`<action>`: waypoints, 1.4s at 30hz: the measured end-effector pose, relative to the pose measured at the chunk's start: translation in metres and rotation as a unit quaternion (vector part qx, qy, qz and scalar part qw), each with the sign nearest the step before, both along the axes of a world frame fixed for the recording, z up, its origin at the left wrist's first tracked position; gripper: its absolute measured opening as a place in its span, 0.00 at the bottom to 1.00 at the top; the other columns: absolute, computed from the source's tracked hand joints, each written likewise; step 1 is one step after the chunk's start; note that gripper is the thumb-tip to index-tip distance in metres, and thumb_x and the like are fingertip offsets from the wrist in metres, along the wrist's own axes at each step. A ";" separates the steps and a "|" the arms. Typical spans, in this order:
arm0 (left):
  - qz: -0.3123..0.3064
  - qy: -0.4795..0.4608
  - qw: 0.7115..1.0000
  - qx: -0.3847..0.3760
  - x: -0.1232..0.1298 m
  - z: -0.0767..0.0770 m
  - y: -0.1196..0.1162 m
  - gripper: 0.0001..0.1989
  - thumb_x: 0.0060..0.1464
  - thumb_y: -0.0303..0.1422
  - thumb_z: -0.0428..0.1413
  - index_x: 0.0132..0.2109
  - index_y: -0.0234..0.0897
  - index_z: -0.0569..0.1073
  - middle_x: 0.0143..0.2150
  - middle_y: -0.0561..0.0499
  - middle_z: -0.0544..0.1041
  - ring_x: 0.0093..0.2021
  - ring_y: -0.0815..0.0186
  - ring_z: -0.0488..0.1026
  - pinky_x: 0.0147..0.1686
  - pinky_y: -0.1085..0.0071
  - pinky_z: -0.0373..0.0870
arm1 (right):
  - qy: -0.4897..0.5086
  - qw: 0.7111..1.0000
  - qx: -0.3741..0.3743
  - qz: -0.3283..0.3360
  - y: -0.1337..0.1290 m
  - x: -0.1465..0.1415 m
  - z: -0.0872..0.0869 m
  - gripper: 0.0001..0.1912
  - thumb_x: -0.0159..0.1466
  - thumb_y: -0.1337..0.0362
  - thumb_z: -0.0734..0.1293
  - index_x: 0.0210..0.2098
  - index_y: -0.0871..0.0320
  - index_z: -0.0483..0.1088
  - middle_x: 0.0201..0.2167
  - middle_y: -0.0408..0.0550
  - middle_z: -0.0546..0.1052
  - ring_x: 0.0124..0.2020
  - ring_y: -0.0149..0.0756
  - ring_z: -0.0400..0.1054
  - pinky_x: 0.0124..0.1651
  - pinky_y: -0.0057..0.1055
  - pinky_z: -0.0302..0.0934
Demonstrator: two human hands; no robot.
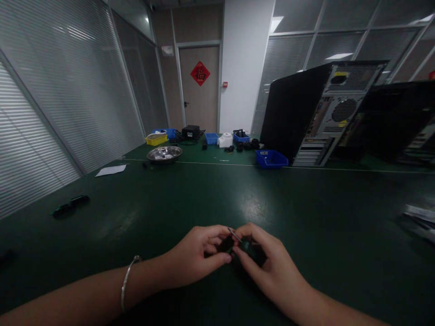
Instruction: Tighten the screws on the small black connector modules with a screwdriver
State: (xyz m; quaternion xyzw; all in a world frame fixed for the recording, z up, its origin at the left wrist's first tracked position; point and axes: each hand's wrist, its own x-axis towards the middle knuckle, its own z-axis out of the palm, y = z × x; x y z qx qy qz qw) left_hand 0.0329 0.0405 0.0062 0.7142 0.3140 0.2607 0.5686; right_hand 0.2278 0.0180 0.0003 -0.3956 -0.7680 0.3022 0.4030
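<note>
Low over the green table (190, 194), near its front edge, my two hands meet fingertip to fingertip. My right hand (275, 262) is closed around a dark rounded piece (249, 248), mostly covered by the fingers. A thin, pale metal-looking strip (234, 234) slants between the fingertips of both hands; whether it belongs to the dark piece I cannot tell. My left hand (200, 253), with a bracelet (125, 285) at the wrist, has its fingers curled and pinched around something dark beside the strip. What that is stays hidden in shadow.
On the left lies a dark elongated object (70, 205), with white paper (111, 170) beyond. A round metal dish (165, 154), a blue bin (272, 159), a white device (224, 140) and a black box (190, 132) stand farther back. A computer tower (299, 108) rises at right.
</note>
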 end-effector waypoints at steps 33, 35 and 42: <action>0.429 -0.212 0.873 -0.089 -0.085 0.001 0.102 0.12 0.56 0.16 0.49 0.39 0.28 0.76 0.37 0.43 0.77 0.35 0.67 0.73 0.36 0.73 0.70 | 0.004 0.998 -0.049 -0.033 0.005 0.007 0.004 0.05 0.64 0.67 0.62 0.39 0.57 0.68 0.36 0.47 0.75 0.38 0.38 0.72 0.40 0.32 0.67; 0.422 -0.213 0.876 -0.095 -0.084 0.000 0.100 0.11 0.57 0.17 0.49 0.39 0.28 0.76 0.37 0.44 0.77 0.35 0.68 0.73 0.36 0.73 0.69 | 0.005 0.998 -0.053 -0.034 0.006 0.007 0.004 0.05 0.64 0.67 0.62 0.39 0.57 0.68 0.36 0.47 0.75 0.38 0.39 0.72 0.40 0.33 0.67; 0.293 -0.169 0.933 -0.125 -0.057 0.004 0.070 0.11 0.58 0.24 0.54 0.48 0.28 0.74 0.40 0.43 0.78 0.37 0.65 0.72 0.40 0.68 0.67 | -0.003 0.997 -0.071 -0.014 0.010 0.009 0.002 0.07 0.65 0.68 0.61 0.43 0.56 0.66 0.38 0.47 0.74 0.40 0.38 0.71 0.44 0.34 0.66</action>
